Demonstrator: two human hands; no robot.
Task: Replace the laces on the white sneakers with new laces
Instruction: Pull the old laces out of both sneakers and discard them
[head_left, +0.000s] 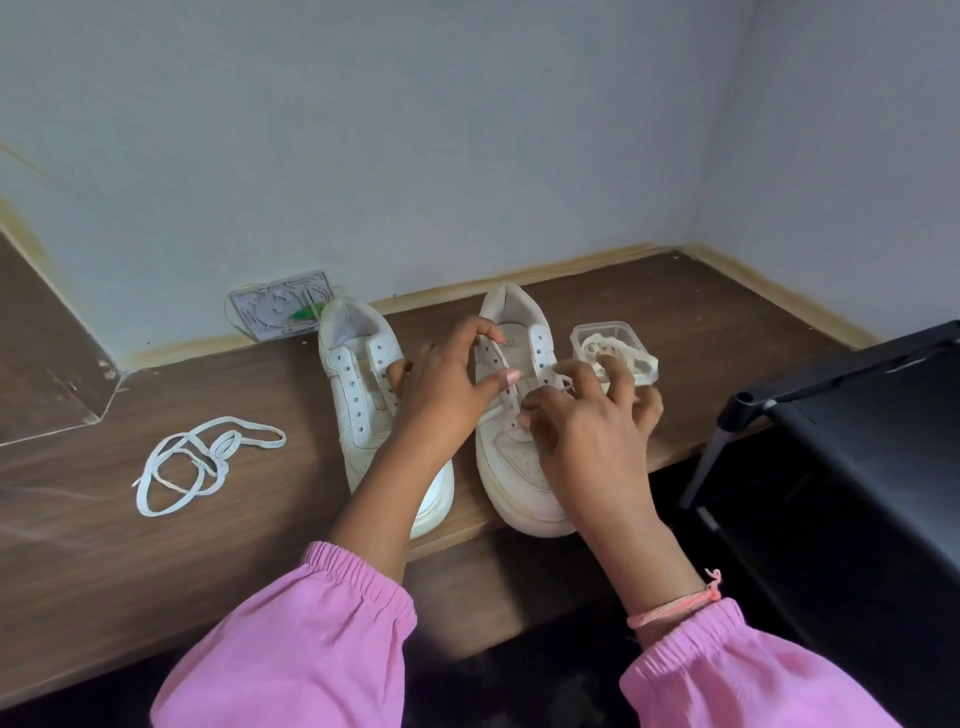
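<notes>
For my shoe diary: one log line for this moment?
left hand: pinching lace | right hand: on right sneaker | left sneaker: unlaced

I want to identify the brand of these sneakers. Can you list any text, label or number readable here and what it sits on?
Nothing here can be read for certain.
Tongue label of the right sneaker: a few dark printed lines, too blurred to read.
Plate on the wall: moulded shapes only, no legible text.
Left sneaker, clear container, loose lace: no visible text.

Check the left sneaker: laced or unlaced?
Unlaced. The left sneaker shows bare eyelets with no lace through them; a loose lace lies on the table beside it.
</notes>
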